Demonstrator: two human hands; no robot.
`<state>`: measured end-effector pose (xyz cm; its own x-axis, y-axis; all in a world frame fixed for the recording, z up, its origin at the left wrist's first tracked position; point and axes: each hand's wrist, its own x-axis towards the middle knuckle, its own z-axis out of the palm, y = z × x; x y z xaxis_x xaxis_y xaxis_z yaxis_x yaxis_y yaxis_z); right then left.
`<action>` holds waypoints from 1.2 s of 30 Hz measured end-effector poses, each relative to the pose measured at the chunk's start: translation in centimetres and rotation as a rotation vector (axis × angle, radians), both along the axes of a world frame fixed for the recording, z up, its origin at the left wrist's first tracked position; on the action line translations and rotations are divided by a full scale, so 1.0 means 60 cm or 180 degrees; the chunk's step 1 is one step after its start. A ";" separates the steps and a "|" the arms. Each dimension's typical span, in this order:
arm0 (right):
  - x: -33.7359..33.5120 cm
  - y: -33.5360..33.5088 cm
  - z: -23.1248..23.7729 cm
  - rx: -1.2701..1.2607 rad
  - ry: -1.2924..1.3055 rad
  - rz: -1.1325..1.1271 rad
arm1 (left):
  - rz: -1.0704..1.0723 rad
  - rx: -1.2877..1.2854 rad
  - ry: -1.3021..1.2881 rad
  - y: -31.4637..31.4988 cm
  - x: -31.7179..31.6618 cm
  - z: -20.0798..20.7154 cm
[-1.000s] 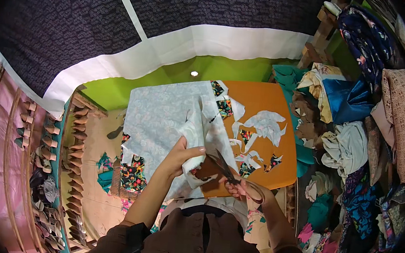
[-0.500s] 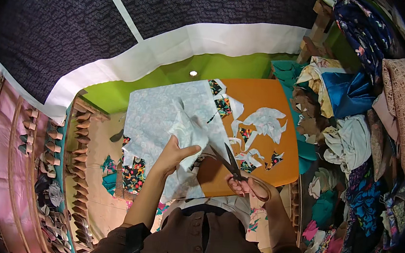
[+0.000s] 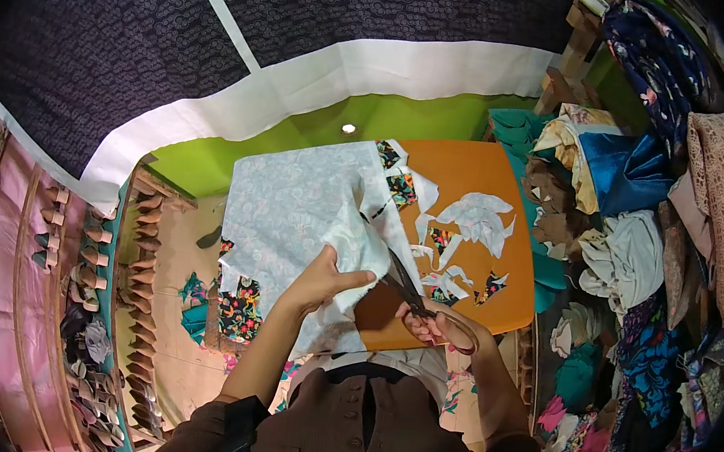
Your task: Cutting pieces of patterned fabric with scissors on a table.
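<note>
A large sheet of pale, faintly patterned fabric (image 3: 282, 192) covers the left part of the orange table (image 3: 463, 170). Its underside, dark with bright florals, shows where the edges fold over. My left hand (image 3: 322, 283) pinches a lifted part of this fabric between thumb and fingers. In my right hand (image 3: 432, 327) are large dark scissors (image 3: 407, 287), fingers through the handles. Their blades point up and left, against the raised fabric's right edge and partly hidden by it. Cut fabric scraps (image 3: 478, 220), white and dark floral, lie on the table to the right.
Piles of folded cloth (image 3: 625, 251) crowd the right side, close to the table. Shoe lasts (image 3: 144, 275) line racks at left. A dark patterned cloth with a white border (image 3: 343, 63) hangs beyond the table. Scraps (image 3: 193, 319) lie on the floor.
The scissors' blades have closed up and moved against the fabric. My left hand has shifted slightly right, and the lifted fabric now folds over toward the blades.
</note>
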<state>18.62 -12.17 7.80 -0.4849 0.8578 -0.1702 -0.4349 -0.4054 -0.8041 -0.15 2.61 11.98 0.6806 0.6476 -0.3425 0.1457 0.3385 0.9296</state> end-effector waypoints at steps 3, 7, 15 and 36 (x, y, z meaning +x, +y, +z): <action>-0.007 0.006 0.014 0.0054 -0.0191 0.0064 | -0.0183 0.0298 0.0135 -0.005 0.000 -0.012; -0.026 0.013 0.028 0.0225 -0.0363 -0.0153 | -0.0404 0.0450 0.0643 -0.001 -0.003 -0.026; -0.027 0.004 0.030 0.0073 -0.0133 -0.0352 | -0.0519 0.0012 0.0067 0.006 0.002 -0.006; -0.043 -0.002 0.010 0.0052 -0.0211 -0.0474 | -0.1469 0.0399 0.0497 0.011 0.009 0.033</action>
